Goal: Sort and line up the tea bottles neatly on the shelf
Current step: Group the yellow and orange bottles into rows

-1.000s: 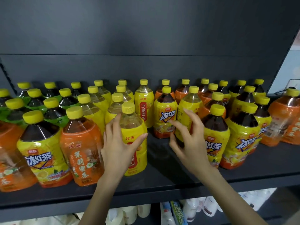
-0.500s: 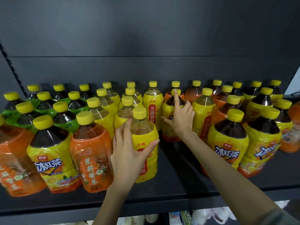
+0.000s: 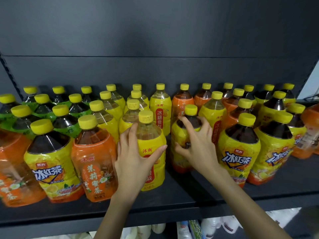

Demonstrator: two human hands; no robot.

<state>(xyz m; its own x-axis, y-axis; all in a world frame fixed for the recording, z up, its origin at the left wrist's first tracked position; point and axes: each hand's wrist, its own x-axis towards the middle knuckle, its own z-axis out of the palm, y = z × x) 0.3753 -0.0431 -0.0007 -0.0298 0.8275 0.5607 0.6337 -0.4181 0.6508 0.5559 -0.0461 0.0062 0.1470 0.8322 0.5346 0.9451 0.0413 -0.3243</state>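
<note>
Far left of pear-drink bottle (image 3: 151, 144): orange jasmine bottle (image 3: 12, 169) cut by frame edge. Far right: orange-labelled bottle (image 3: 310, 128) blurred, cropped, label unreadable.

green btls (image 3: 64, 122) 8 | pear btls (image 3: 148, 133) 9 | orange btls (image 3: 94, 157) ~8 | iced-tea btls (image 3: 239, 152) ~9

The tea bottles (image 3: 151, 149) are clear plastic with glossy shrink-wrap labels and matt yellow plastic caps (image 3: 145, 116); the shelf (image 3: 172, 204) looks like smooth matt dark painted metal.

On yellow bottle (image 3: 239, 159) "冰红茶", orange bottle (image 3: 94, 169) "茉莉蜜茶"
</note>
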